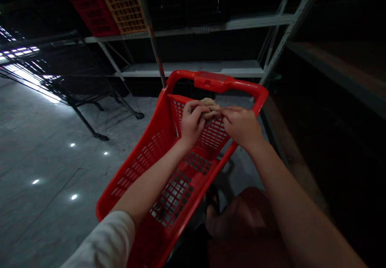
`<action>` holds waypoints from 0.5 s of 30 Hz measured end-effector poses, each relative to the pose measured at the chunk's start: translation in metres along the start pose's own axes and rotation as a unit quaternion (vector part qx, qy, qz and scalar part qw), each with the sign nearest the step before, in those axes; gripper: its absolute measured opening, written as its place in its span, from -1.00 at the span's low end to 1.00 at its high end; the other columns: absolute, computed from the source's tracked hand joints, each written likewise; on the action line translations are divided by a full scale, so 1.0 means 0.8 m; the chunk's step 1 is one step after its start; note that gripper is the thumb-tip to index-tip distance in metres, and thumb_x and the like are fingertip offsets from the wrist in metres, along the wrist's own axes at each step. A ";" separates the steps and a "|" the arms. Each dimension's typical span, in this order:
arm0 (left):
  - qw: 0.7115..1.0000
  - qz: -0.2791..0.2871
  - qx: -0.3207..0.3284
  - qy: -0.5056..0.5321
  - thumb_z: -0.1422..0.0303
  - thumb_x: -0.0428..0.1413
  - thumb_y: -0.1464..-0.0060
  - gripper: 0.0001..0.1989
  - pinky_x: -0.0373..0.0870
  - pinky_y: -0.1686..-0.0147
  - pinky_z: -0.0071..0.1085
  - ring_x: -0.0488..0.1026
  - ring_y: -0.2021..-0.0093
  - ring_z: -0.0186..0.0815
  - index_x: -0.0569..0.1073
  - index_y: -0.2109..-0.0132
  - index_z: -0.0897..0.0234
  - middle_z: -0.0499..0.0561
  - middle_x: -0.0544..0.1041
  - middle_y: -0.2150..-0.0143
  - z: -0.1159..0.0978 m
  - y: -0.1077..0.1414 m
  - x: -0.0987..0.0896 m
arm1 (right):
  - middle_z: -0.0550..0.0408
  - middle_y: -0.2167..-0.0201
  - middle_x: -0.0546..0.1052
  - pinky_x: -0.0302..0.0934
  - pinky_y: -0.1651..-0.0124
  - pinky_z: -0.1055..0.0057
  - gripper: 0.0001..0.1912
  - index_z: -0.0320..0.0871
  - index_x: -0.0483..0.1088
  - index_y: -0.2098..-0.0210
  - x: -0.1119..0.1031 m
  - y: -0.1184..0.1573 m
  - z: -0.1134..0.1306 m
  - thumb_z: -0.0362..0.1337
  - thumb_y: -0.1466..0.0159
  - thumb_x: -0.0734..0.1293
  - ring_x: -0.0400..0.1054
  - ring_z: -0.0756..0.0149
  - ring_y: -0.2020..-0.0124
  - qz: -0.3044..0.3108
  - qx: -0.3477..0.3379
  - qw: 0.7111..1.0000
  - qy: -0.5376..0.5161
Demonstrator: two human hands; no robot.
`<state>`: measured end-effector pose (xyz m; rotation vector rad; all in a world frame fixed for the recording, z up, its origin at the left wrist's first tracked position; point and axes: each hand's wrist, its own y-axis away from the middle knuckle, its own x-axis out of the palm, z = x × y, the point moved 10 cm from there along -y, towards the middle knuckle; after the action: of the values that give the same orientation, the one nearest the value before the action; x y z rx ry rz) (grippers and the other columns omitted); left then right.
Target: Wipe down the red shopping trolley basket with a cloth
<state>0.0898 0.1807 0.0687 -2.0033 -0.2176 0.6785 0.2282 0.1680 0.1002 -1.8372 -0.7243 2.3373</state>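
A red plastic shopping cart (147, 151) with slotted walls stands in front of me, its handlebar (214, 81) at the far end. A crumpled beige cloth (209, 104) is bunched over the top of the cart's end panel, just below the handlebar. My left hand (193, 121) has its fingers curled round the cloth from the left. On the other side, my right hand (241, 125) is closed with its fingertips at the cloth's right end. The dim light hides exactly how those fingertips grip it.
Behind the cart rises a metal shelf rack (193, 69), with a red crate (95, 14) and a yellow crate (123, 8) on its upper level. A dark wheeled metal frame (87, 119) stands on the grey floor (45, 159) at left. A ledge (337, 67) runs along the right.
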 end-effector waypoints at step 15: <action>0.931 0.362 -0.011 -0.042 0.45 0.16 -0.22 -0.91 0.48 0.12 -0.39 0.48 0.14 -0.28 0.52 0.15 0.17 -0.02 0.52 0.11 0.050 0.166 0.070 | -0.08 -0.02 0.67 0.43 -0.11 0.15 -0.53 -0.16 0.62 -0.05 0.000 0.003 -0.005 -0.49 -0.31 0.19 0.57 0.09 -0.04 -0.024 -0.005 0.999 -0.031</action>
<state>0.0983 0.1661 -0.0798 -2.0654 0.4980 1.2210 0.2326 0.1676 0.0987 -1.7391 -0.7799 2.3732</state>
